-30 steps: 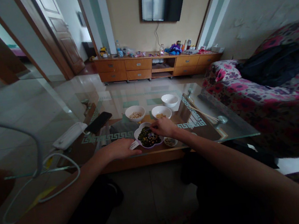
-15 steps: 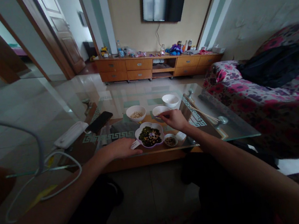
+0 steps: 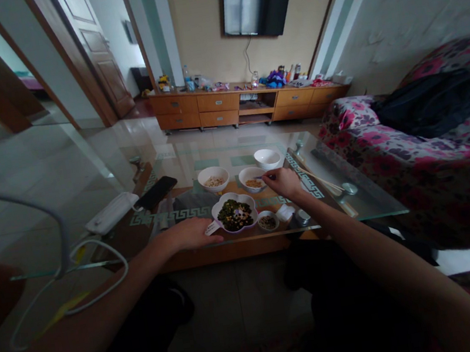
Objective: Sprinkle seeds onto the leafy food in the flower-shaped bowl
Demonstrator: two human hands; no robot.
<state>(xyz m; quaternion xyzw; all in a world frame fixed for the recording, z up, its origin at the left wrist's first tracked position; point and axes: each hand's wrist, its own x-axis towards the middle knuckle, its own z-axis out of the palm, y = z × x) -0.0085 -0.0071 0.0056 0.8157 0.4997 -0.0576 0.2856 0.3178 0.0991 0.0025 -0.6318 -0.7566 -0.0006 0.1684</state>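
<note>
My left hand (image 3: 194, 233) is at the near edge of the glass table, closed around the white, printed handle of a flower-shaped dish (image 3: 214, 210). Dark green food with pale bits fills that dish. Over a white bowl (image 3: 246, 188) of yellowish bits, my right hand (image 3: 284, 182) pinches a thin, dark utensil (image 3: 265, 177); its tip is too small to make out. To the left stands another white bowl (image 3: 215, 187) with pale pieces in it. A small cup (image 3: 268, 221) of dark bits is just right of the dish.
A third white bowl (image 3: 266, 158) stands farther back, with chopsticks (image 3: 322, 179) to the right. White crumpled tissue (image 3: 285, 212) and a small jar (image 3: 303, 217) lie near the front edge. On the left are a phone (image 3: 157, 192), a white power strip (image 3: 112, 212) and a looping cable (image 3: 117, 251).
My right hand has shifted slightly right and drawn back from over the middle bowl, so its yellowish contents now show. The left hand and the dish stay put.
</note>
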